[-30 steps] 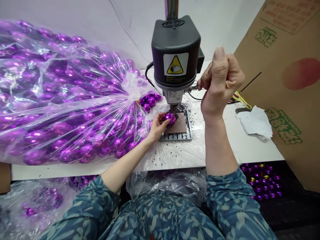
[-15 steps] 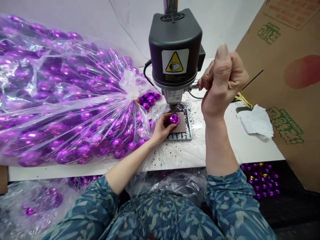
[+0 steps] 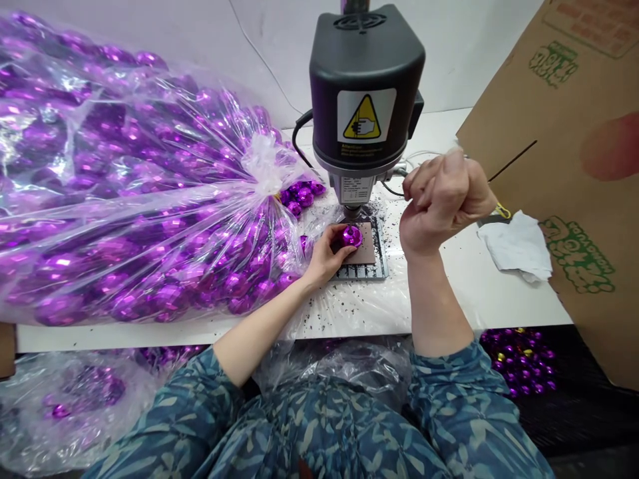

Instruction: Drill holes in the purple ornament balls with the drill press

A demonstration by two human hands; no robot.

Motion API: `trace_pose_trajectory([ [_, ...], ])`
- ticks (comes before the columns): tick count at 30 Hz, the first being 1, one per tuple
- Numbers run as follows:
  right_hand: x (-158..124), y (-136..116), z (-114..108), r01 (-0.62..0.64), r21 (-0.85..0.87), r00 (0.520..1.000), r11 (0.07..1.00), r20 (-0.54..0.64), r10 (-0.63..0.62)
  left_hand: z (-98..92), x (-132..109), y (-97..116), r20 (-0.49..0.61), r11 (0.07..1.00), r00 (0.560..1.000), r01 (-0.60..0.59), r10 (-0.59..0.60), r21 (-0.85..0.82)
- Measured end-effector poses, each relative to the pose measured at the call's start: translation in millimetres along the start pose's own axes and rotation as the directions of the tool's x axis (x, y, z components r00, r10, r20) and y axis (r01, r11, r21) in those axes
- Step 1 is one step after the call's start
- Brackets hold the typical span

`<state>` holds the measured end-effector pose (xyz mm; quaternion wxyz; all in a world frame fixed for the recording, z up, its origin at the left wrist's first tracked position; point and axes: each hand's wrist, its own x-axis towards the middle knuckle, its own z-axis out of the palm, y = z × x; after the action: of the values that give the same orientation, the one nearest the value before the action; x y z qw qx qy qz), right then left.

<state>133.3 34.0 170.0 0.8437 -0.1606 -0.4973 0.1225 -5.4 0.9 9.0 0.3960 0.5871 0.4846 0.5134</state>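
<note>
My left hand (image 3: 327, 256) grips a shiny purple bauble (image 3: 352, 236), pressing it onto a brown pad (image 3: 368, 251) on a slotted metal base (image 3: 362, 273). The bauble sits right under the bit of a black bench drill (image 3: 364, 93), and the chuck (image 3: 352, 211) nearly meets its top. Whether they touch is hidden. My right hand (image 3: 444, 203) is raised in a fist around the drill's side feed lever (image 3: 514, 159), and the fist hides most of that lever.
A huge transparent bag of purple baubles (image 3: 124, 179) lies against the drill's left. Dark flecks litter the white table (image 3: 479, 286). A cardboard sheet (image 3: 559, 126) leans in at right, above a white cloth (image 3: 516, 246). Loose baubles (image 3: 519, 362) lie below the table.
My right fist has dropped and turned, pulling the lever down. The bauble has shifted right, from beside the bit to directly beneath it.
</note>
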Motion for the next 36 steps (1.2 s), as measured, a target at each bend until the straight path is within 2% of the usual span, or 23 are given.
trace_pose_trajectory([
  [4,-4.5,4.7,-1.9,0.099,0.043,0.995,0.994,0.011,-0.100,0.2,-0.7,3.2,-0.004,1.000,1.000,0.013,-0.013,-0.022],
  [8,-10.4,11.2,-5.0,0.194,-0.003,0.981,0.981,0.009,-0.194,-0.8,-1.8,7.3,0.007,0.999,0.999,0.032,-0.032,-0.012],
  [11,-13.5,15.8,-6.8,0.227,-0.017,0.974,0.974,-0.006,-0.227,-0.9,-2.0,7.3,0.007,0.999,0.999,0.032,-0.031,-0.020],
  [16,-14.3,19.3,-8.2,0.293,0.081,0.956,0.953,-0.001,-0.294,-0.2,-0.9,3.7,0.005,0.999,1.000,0.024,-0.023,-0.036],
  [23,-22.8,23.9,-15.5,0.318,0.081,0.947,0.944,0.027,-0.321,0.2,-1.5,3.2,-0.010,1.000,1.000,0.007,-0.007,-0.019],
  [27,-18.3,17.6,-11.5,0.240,0.040,0.971,0.970,-0.003,-0.240,2.1,1.0,4.4,-0.012,0.999,1.000,0.021,-0.022,-0.025],
  [30,0.8,8.2,0.2,0.059,-0.026,0.998,0.998,0.016,-0.059,1.2,0.4,12.0,-0.033,0.999,0.999,0.033,-0.032,0.017],
  [33,20.6,3.0,12.1,-0.079,-0.076,0.996,0.994,0.047,0.082,-5.5,-17.2,29.3,-0.067,0.989,0.998,0.027,-0.017,0.142],
  [34,24.7,2.6,14.7,-0.091,-0.100,0.994,0.991,0.056,0.097,-9.2,-28.7,36.4,-0.037,0.983,0.999,0.009,-0.002,0.184],
  [35,27.1,2.8,16.3,-0.099,-0.132,0.992,0.986,0.068,0.108,-13.4,-42.7,43.6,0.040,0.976,0.999,-0.023,0.015,0.218],
  [36,28.1,3.0,17.2,-0.103,-0.171,0.990,0.980,0.078,0.118,-18.2,-59.0,50.5,0.163,0.967,0.986,-0.063,0.023,0.247],
])
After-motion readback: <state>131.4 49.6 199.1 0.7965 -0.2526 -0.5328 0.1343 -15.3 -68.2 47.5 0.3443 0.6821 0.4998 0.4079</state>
